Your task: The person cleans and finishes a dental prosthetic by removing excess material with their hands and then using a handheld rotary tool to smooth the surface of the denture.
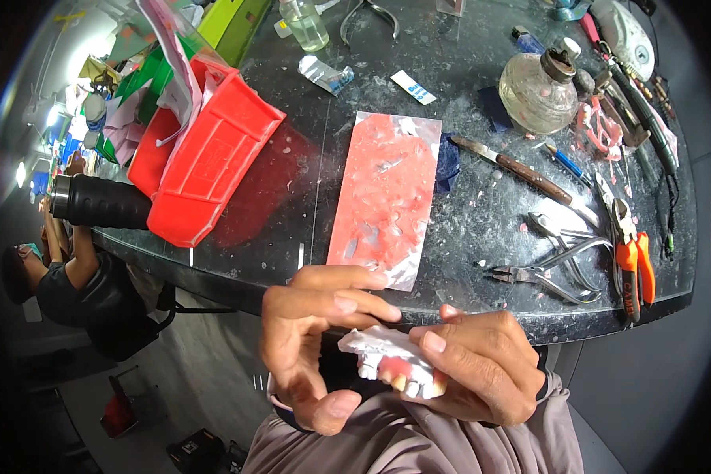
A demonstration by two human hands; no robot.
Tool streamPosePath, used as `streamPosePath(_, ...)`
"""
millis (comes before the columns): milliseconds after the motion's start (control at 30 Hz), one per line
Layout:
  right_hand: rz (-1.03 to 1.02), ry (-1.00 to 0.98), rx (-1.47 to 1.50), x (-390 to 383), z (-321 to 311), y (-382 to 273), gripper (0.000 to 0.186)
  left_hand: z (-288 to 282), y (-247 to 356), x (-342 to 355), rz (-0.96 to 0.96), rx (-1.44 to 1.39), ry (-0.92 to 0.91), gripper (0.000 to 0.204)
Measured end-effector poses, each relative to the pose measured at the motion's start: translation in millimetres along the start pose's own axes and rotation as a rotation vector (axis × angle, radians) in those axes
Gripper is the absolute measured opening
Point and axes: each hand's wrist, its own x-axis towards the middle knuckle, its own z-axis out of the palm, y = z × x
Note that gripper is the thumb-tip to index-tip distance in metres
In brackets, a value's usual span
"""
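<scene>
Right grip [490, 367] pinching rough, chalky-white dental cast [385, 344], pink gum patch [393, 366], left grip [294, 355] parted, curved

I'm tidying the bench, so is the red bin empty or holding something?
Holding something: papers stick out of the red bin. How full it is, I cannot tell.
</scene>
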Motion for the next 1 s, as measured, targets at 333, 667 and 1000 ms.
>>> streamPosePath(333,0.063,-0.095,0.053,8.8,-9.1,9.0,0.034,4.0,12.8,19.3,0.358,0.594,-0.044,0.026)
streamPosePath(667,0.070,-0.125,0.077,12.1,-11.9,17.6,0.035,3.8,8.7,27.9,0.333,0.591,-0.082,0.025)
streamPosePath(1000,0.088,-0.102,0.116,12.5,-10.3,22.3,0.037,7.3,-13.0,30.0,0.478,0.501,-0.007,0.018)
